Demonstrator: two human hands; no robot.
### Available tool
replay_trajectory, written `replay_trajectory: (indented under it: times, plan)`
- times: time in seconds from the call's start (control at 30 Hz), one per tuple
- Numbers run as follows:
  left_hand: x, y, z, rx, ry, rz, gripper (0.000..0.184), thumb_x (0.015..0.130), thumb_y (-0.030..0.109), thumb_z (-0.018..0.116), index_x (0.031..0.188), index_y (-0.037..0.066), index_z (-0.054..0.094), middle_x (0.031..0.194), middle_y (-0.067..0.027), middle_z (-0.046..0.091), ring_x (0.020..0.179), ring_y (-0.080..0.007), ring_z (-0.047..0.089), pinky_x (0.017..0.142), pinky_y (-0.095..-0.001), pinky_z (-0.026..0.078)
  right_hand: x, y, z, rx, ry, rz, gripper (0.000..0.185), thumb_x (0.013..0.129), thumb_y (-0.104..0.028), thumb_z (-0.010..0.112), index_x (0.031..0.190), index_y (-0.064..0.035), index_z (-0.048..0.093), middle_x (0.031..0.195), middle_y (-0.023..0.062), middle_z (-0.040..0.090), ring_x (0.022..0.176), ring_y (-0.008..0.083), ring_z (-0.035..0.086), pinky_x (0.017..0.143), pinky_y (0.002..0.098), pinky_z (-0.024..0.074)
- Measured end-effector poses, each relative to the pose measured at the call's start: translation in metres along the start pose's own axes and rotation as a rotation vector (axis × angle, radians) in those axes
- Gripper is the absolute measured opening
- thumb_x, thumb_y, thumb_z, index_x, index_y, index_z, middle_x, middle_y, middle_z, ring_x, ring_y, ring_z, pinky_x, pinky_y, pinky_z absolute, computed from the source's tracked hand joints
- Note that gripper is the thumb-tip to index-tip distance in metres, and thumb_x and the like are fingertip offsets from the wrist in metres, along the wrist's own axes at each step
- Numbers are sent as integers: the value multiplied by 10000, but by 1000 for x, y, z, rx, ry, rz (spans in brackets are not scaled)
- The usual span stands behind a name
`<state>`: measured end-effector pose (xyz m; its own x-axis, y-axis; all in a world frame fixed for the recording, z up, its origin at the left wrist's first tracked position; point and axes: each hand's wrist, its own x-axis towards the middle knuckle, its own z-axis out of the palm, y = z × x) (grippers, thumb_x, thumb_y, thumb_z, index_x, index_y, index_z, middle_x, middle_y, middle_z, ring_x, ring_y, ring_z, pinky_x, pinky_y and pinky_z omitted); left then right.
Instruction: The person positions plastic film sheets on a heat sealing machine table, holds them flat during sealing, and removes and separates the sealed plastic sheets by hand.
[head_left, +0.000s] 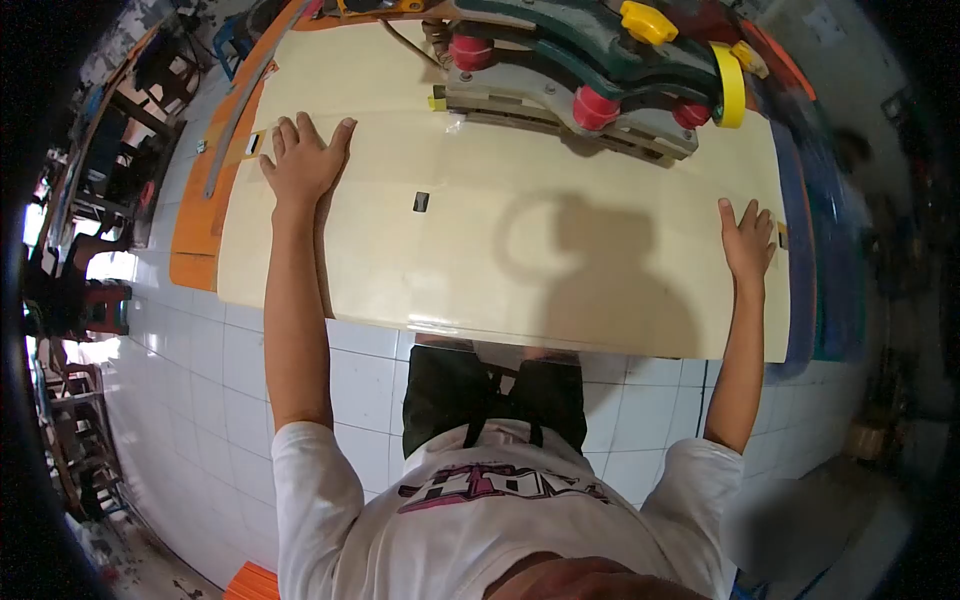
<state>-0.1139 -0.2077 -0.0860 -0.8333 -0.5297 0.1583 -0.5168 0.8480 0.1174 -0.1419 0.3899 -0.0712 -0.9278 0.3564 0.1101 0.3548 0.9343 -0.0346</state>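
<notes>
A large cream sheet (450, 270) covers most of the table. My left hand (302, 165) lies flat on its left part with the fingers spread, near a small dark-and-white mark (252, 145) at the sheet's left edge. On the right part rests my right hand (748, 240), fingers apart, beside another small dark mark (783, 237) at the right edge. Neither hand holds anything. A small dark rectangle (421, 202) shows on the sheet between the hands.
A dark green and grey machine (580, 80) with red knobs stands over the sheet's back part. A yellow tape roll (729, 85) hangs at its right end. An orange board (195, 245) and a metal strip (228, 130) lie at the left. Stools (107, 307) stand far left.
</notes>
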Motion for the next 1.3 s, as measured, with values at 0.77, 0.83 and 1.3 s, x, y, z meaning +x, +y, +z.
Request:
replay_trajectory:
  times: [0.77,0.83,1.3]
  plan:
    - [0,2,-1,-6,-3,26,923,887,751,321,1495,56,302,1571,-217,216,1484,-332,133,1152,-600,107,1,4,4,12,36,-3,977,879,-764,330,1509,-21,252,1554,283,197,1467,403,142,1155,586,99]
    - [-1,4,-2,12,4,8,921,885,751,325,1495,61,299,1571,-217,214,1484,-332,131,1150,-604,110,1,4,5,2,34,-11,985,875,-771,325,1509,-20,252,1557,279,190,1470,397,135,1154,588,101]
    - [4,-1,4,60,20,3,931,868,792,308,1505,113,300,1575,-187,225,1475,-331,169,1144,-614,148,0,1,3,14,25,0,998,870,-775,321,1515,-17,241,1567,271,169,1477,380,120,1160,581,93]
